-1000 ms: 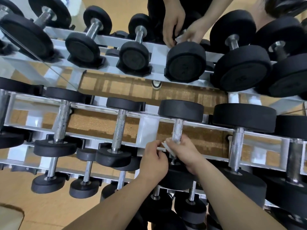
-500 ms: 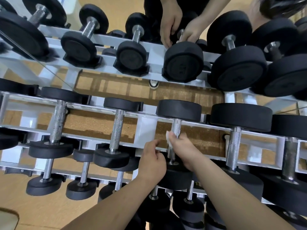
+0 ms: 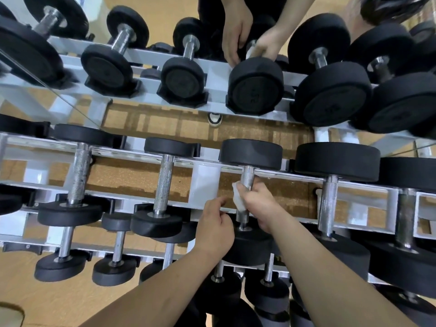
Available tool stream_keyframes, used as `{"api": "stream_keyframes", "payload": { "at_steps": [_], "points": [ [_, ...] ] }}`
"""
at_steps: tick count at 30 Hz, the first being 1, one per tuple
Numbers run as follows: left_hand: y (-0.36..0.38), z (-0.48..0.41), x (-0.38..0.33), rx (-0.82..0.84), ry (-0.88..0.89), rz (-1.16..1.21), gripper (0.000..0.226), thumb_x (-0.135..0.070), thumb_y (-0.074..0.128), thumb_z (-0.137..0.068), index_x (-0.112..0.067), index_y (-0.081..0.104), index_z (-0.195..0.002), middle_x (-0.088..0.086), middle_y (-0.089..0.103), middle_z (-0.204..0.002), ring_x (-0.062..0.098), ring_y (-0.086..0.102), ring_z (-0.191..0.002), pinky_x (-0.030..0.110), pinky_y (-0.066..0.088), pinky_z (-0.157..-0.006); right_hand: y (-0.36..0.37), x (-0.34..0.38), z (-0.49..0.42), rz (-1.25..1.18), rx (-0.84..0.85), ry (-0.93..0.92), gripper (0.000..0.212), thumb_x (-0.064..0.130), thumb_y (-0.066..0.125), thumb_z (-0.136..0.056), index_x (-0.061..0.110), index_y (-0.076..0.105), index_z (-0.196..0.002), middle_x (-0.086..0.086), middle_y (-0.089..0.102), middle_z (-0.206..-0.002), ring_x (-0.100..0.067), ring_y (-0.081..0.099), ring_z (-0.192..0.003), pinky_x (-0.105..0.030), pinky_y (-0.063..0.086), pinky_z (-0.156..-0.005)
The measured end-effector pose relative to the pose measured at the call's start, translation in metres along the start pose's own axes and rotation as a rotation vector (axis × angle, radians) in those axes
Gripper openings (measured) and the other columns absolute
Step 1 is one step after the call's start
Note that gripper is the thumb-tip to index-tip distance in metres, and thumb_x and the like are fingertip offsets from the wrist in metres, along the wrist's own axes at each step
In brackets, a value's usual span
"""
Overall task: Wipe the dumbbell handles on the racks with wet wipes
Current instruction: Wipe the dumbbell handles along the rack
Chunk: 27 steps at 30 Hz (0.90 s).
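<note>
Your right hand (image 3: 262,204) holds the wet wipe (image 3: 237,198) on the middle dumbbell handle (image 3: 248,179), your left hand (image 3: 215,230) just beside at its 8 o'clock. Other dumbbells (image 3: 164,185) lie across the rack (image 3: 205,182) from 9 to 3 o'clock; at 12 o'clock, seemingly a mirror (image 3: 162,10).

Open gaps btw the handles on the top rack, w/ brown floor (image 3: 136,175) showing through. A white post (image 3: 206,182) stands just left of the handle (image 3: 248,177) I'm on, so that side's tight, and my left hand (image 3: 214,227) sits there. The right side is wider, up to the next handle (image 3: 329,204). Black ends (image 3: 251,153) block top and bottom.
</note>
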<state>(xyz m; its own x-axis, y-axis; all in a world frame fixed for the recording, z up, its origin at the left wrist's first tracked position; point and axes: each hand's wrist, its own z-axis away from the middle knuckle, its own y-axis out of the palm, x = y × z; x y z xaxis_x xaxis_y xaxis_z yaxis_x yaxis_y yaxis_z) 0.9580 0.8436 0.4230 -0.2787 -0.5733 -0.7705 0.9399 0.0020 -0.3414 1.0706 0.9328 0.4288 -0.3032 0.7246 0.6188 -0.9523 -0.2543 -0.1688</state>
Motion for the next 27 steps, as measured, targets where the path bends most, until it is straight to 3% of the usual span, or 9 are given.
{"api": "stream_keyframes", "payload": {
  "at_steps": [3,9,13,17,19,21,23,25,27],
  "points": [
    [0.0,-0.001,0.001,0.017,-0.002,-0.016,0.043,-0.007,0.043,-0.1,-0.03,0.053,-0.135,-0.014,0.05,-0.128,0.006,0.051,-0.114,0.021,0.039,-0.1,-0.007,-0.012,0.009,0.081,0.092,0.008,0.027,0.029,0.067,-0.097,0.025,0.053,-0.12,-0.009,0.068,-0.114,-0.022,0.067,-0.101,-0.042,0.055,-0.091],
    [-0.002,0.0,-0.002,0.021,0.016,-0.061,0.036,-0.004,0.043,-0.099,-0.033,0.054,-0.117,-0.008,0.049,-0.126,0.012,0.051,-0.114,0.022,0.038,-0.1,-0.021,-0.016,0.02,0.241,0.276,-0.007,0.019,0.003,0.061,-0.089,0.016,0.06,-0.103,-0.008,0.068,-0.097,-0.021,0.064,-0.089,-0.027,0.049,-0.07],
    [-0.004,0.001,-0.008,0.006,0.074,-0.212,0.034,-0.006,0.044,-0.098,-0.015,0.061,-0.125,0.001,0.053,-0.128,0.02,0.056,-0.117,0.021,0.039,-0.1,-0.046,-0.017,0.035,0.296,0.218,-0.012,0.019,0.0,0.058,-0.094,0.009,0.071,-0.104,-0.004,0.065,-0.081,-0.015,0.053,-0.074,-0.026,0.04,-0.063],
    [0.002,0.015,-0.023,-0.137,0.323,-0.41,0.029,-0.016,0.048,-0.091,-0.013,0.067,-0.112,0.009,0.064,-0.11,0.028,0.059,-0.104,0.034,0.047,-0.095,-0.07,-0.015,0.06,-0.05,0.137,-0.099,0.024,0.002,0.071,-0.087,0.01,0.075,-0.109,-0.012,0.077,-0.102,-0.025,0.066,-0.097,-0.038,0.046,-0.084],
    [0.014,0.035,-0.039,-0.196,0.342,-0.308,0.017,-0.016,0.058,-0.094,-0.016,0.067,-0.109,0.003,0.068,-0.103,0.021,0.062,-0.098,0.027,0.047,-0.088,-0.079,-0.015,0.076,-0.157,0.195,-0.14,0.025,0.003,0.071,-0.087,0.004,0.074,-0.111,-0.012,0.077,-0.104,-0.028,0.067,-0.101,-0.045,0.047,-0.092],
    [0.025,0.057,-0.062,-0.132,0.167,-0.014,0.009,-0.023,0.062,-0.099,-0.016,0.067,-0.102,-0.005,0.072,-0.095,0.011,0.067,-0.091,0.02,0.047,-0.08,-0.085,-0.017,0.088,-0.244,0.244,-0.132,0.021,0.018,0.072,-0.093,0.006,0.077,-0.11,-0.016,0.076,-0.112,-0.027,0.07,-0.103,-0.051,0.045,-0.107],
    [0.031,0.075,-0.084,0.005,-0.029,0.316,0.023,-0.035,0.061,-0.101,-0.014,0.07,-0.107,-0.004,0.078,-0.098,0.012,0.074,-0.097,0.023,0.051,-0.081,-0.092,-0.018,0.102,-0.298,0.274,-0.136,0.022,0.032,0.069,-0.097,0.015,0.08,-0.105,-0.013,0.077,-0.112,-0.026,0.069,-0.109,-0.055,0.04,-0.114],
    [0.031,0.092,-0.102,0.091,-0.1,0.498,0.026,-0.035,0.061,-0.102,-0.013,0.072,-0.109,0.001,0.08,-0.099,0.014,0.076,-0.098,0.024,0.054,-0.078,-0.1,-0.019,0.117,-0.319,0.296,-0.156,0.024,0.034,0.067,-0.098,0.016,0.08,-0.109,-0.01,0.077,-0.113,-0.026,0.067,-0.113,-0.046,0.042,-0.11],
    [0.031,0.108,-0.116,0.079,-0.086,0.567,0.017,-0.024,0.062,-0.102,-0.01,0.07,-0.103,0.004,0.08,-0.094,0.013,0.077,-0.09,0.023,0.057,-0.077,-0.11,-0.017,0.13,-0.388,0.295,-0.177,0.028,0.026,0.065,-0.098,0.007,0.075,-0.117,-0.014,0.076,-0.11,-0.023,0.069,-0.099,-0.036,0.05,-0.093]
  ]
}}
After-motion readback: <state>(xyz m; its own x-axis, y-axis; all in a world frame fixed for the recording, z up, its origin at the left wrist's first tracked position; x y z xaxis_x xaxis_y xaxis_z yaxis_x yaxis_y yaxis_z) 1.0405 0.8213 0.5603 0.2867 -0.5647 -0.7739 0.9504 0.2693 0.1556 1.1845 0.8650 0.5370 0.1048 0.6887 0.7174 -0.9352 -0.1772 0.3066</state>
